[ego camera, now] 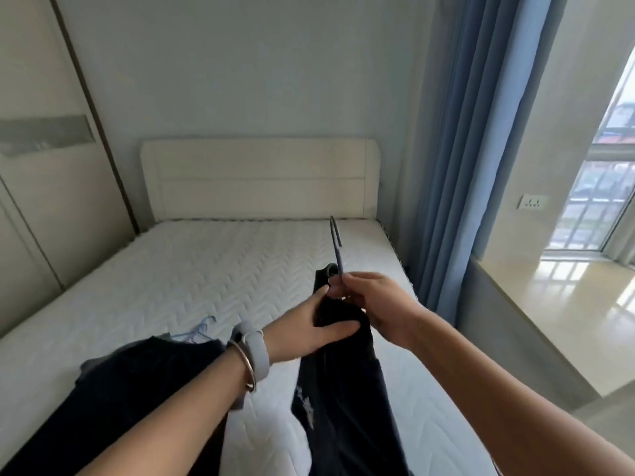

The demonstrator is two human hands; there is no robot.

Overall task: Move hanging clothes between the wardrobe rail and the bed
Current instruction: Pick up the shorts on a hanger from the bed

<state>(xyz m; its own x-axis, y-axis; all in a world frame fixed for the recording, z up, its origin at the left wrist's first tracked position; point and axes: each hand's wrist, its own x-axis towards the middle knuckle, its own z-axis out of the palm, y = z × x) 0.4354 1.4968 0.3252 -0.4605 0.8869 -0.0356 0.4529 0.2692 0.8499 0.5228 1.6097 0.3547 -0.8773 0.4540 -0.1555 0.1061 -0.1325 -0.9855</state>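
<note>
On my head feed, the right hand [374,304] pinches the hanger [336,242] by its neck, hook up. The left hand [309,328] grips the dark garment [343,389] at its top, I judge to steady it above the bed [206,262]. The bed carries a dark pile [130,389] and what may be blue hangers [199,329].

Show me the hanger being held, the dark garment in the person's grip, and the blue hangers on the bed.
hanger [338,262]: head view, on its neck under the hook.
dark garment [343,389]: head view, on the hanging cloth.
blue hangers [197,333]: head view, on their thin frame.
</note>
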